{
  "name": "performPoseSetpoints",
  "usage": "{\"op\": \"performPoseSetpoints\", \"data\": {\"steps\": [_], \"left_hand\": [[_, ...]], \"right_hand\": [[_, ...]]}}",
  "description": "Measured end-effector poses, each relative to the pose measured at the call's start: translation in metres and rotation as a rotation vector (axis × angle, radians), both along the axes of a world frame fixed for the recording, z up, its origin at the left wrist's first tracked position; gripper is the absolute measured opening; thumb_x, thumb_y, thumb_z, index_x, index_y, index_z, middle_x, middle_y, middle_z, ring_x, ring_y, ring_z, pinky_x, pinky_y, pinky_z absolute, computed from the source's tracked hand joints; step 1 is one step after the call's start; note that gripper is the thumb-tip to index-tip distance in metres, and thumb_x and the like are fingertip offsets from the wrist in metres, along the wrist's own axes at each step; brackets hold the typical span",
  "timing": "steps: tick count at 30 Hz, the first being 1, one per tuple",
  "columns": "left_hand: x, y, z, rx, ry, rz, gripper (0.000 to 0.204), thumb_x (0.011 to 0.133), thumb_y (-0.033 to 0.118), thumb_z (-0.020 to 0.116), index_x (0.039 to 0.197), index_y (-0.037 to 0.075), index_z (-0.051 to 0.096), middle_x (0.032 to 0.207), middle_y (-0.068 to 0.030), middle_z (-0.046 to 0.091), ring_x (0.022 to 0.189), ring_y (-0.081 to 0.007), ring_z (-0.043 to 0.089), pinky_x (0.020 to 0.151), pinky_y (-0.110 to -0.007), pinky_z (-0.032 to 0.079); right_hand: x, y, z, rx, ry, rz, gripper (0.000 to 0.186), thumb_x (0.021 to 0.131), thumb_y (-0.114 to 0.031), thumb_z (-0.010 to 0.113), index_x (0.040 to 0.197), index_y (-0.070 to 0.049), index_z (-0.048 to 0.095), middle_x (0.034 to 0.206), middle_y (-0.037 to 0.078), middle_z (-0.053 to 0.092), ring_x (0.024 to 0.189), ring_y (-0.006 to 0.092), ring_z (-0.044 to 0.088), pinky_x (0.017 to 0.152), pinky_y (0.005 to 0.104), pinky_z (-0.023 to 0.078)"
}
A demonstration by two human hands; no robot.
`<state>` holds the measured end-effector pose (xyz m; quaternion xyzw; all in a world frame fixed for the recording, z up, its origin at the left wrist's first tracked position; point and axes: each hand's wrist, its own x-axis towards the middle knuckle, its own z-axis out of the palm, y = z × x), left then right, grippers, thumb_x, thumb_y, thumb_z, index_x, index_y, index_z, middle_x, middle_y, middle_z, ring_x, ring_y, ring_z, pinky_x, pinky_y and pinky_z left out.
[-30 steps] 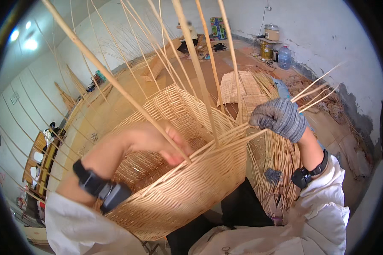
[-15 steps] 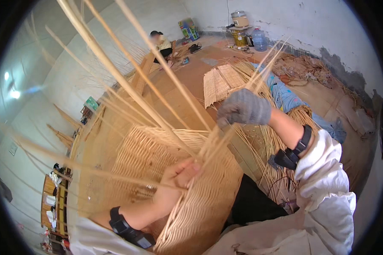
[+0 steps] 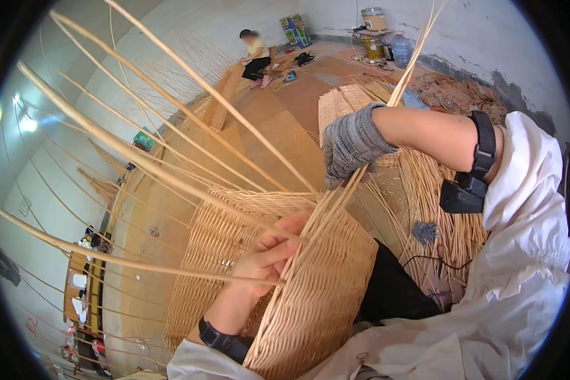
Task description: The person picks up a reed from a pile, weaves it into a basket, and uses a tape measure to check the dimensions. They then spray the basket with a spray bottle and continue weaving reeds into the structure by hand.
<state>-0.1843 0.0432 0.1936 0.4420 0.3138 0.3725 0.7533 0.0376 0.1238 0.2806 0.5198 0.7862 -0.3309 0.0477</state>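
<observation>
A wicker basket [image 3: 326, 297] with woven sides leans tilted against my lap. Long pale upright rods [image 3: 133, 152] stick out from its rim toward the upper left. My bare left hand [image 3: 272, 250] reaches over the inside of the basket, its thumb and fingers closed on the rim beside the foot of a thick rod. In a grey knitted glove, my right hand [image 3: 354, 142] is closed round a bundle of thin wicker rods [image 3: 406, 79] just above the rim. The bundle runs down to the rim near my left fingers. The right fingertips are mostly hidden behind the glove's back.
Loose rods [image 3: 449, 234] lie heaped on the floor to my right, by a flat woven panel [image 3: 335, 104]. Another person [image 3: 256, 57] sits at the far wall near a long board [image 3: 225, 95]. A water jug [image 3: 401, 50] stands at the back.
My right hand has turned over and inward, its wrist now bent above the rim, and the bundle has swung with it. The basket and its uprights have shifted slightly in view.
</observation>
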Motion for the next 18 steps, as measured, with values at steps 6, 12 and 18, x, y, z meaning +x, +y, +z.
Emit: {"op": "performPoseSetpoints", "data": {"steps": [6, 12, 18], "left_hand": [[-0.006, -0.006, -0.001, 0.653, 0.474, 0.267, 0.014, 0.073, 0.003, 0.063, 0.086, 0.0, 0.062, 0.078, -0.0051, 0.062, 0.065, -0.0099, 0.058, 0.058, -0.019, 0.045], [0.003, 0.001, 0.001, 1.097, 0.836, 0.414, 0.015, 0.072, 0.008, 0.066, 0.062, -0.002, 0.059, 0.056, -0.0084, 0.058, 0.051, -0.0052, 0.052, 0.045, -0.02, 0.039], [0.007, -0.002, -0.01, 1.075, 0.499, 0.593, 0.019, 0.074, 0.01, 0.065, 0.061, -0.002, 0.059, 0.047, 0.002, 0.047, 0.045, -0.0022, 0.039, 0.039, -0.018, 0.03]], "right_hand": [[0.002, 0.003, -0.009, 0.087, 0.096, 0.027, 0.029, 0.073, -0.031, 0.064, 0.083, -0.003, 0.065, 0.067, 0.005, 0.061, 0.055, 0.0126, 0.055, 0.048, 0.0245, 0.046], [-0.006, -0.004, 0.0, 0.045, 0.057, 0.008, 0.031, 0.072, -0.031, 0.064, 0.085, -0.003, 0.065, 0.068, 0.006, 0.061, 0.058, 0.0134, 0.057, 0.05, 0.0262, 0.047], [-0.012, -0.008, 0.008, 0.375, -0.38, 0.148, 0.036, 0.074, -0.041, 0.056, 0.077, -0.006, 0.065, 0.064, 0.007, 0.061, 0.055, 0.0186, 0.057, 0.053, 0.0342, 0.046]]}}
